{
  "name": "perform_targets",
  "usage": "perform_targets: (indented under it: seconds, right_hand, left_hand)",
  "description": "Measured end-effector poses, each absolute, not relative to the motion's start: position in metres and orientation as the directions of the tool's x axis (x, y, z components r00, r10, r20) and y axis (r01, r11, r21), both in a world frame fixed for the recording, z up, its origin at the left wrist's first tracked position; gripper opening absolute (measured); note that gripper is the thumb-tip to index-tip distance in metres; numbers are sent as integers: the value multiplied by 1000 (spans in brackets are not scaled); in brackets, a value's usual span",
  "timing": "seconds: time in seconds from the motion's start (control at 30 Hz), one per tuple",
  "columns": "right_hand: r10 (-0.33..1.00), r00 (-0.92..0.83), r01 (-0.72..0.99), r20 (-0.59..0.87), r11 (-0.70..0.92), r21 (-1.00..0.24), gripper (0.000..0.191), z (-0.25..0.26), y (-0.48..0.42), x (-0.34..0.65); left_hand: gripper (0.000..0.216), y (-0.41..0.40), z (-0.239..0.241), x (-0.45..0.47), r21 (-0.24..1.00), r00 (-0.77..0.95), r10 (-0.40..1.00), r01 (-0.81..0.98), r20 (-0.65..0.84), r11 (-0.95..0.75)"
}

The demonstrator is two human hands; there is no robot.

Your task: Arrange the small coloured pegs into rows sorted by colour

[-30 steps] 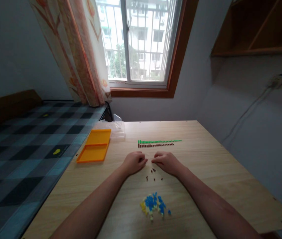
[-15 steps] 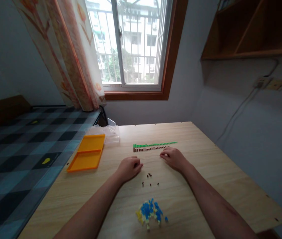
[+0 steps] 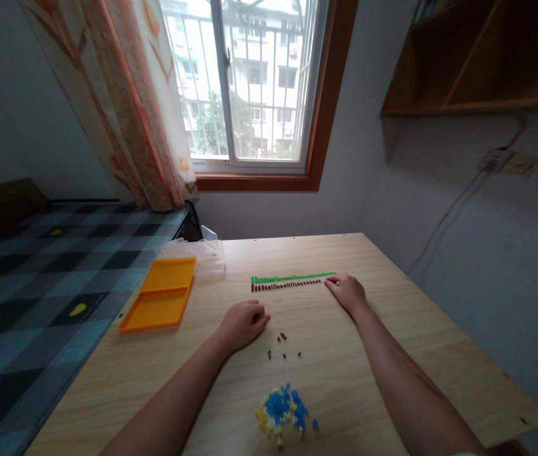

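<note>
Two long rows of tiny building blocks run across the table, a green row [image 3: 292, 277] behind and a dark brown row [image 3: 288, 284] in front. At the right end of the brown row is my right hand [image 3: 347, 291], its thumb and forefinger pinched at the tabletop; whatever lies between them is too small to make out. My left hand [image 3: 244, 322] rests curled on the wood, left of several loose brown blocks [image 3: 282, 337], and its inner fingers are hidden. Closer to me lies a heap of blue, yellow and cream blocks [image 3: 278, 405].
On the table's left stands an orange two-part tray [image 3: 154, 310], with clear plastic boxes [image 3: 209, 258] behind it. A checked bed [image 3: 59, 304] adjoins the left table edge. The wall is behind the table, and a wooden shelf [image 3: 478, 104] hangs high on the right.
My right hand has moved right along the brown row, to its far right end. My left hand stays curled in the same place. The view has shifted slightly.
</note>
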State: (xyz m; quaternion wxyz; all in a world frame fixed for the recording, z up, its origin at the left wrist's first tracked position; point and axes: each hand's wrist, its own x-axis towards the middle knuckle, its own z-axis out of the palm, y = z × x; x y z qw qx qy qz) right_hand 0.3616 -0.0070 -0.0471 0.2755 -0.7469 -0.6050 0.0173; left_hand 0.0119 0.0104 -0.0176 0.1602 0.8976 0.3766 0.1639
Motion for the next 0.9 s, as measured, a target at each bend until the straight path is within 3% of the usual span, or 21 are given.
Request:
perform_targets:
  seconds: [0.9]
  right_hand:
    - [903, 297, 877, 311, -129, -462, 23, -46, -5, 357]
  left_hand:
    - [33, 8, -11, 14, 387, 665, 734, 647, 135, -657]
